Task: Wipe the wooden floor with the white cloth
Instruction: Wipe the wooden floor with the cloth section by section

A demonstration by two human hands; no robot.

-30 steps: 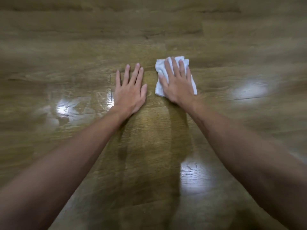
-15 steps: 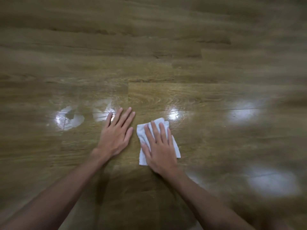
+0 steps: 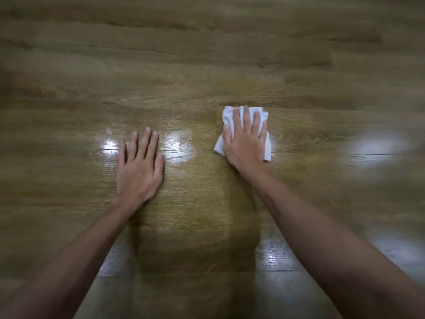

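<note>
A small folded white cloth (image 3: 228, 116) lies flat on the glossy wooden floor (image 3: 207, 65), right of centre. My right hand (image 3: 246, 143) presses down on it with fingers spread, covering most of it; only the cloth's edges show around the fingers. My left hand (image 3: 139, 168) rests palm-down on the bare planks to the left, fingers slightly apart, holding nothing. About a hand's width of floor separates the two hands.
Bright light reflections (image 3: 179, 146) gleam on the planks between and beside the hands, with another at the right (image 3: 379, 146). A dark shadow (image 3: 197, 226) falls on the floor between my forearms. Nothing else stands on the floor in view.
My right hand has slid the cloth away from the left hand, to the right and farther out. The left hand stays planted on the floor.
</note>
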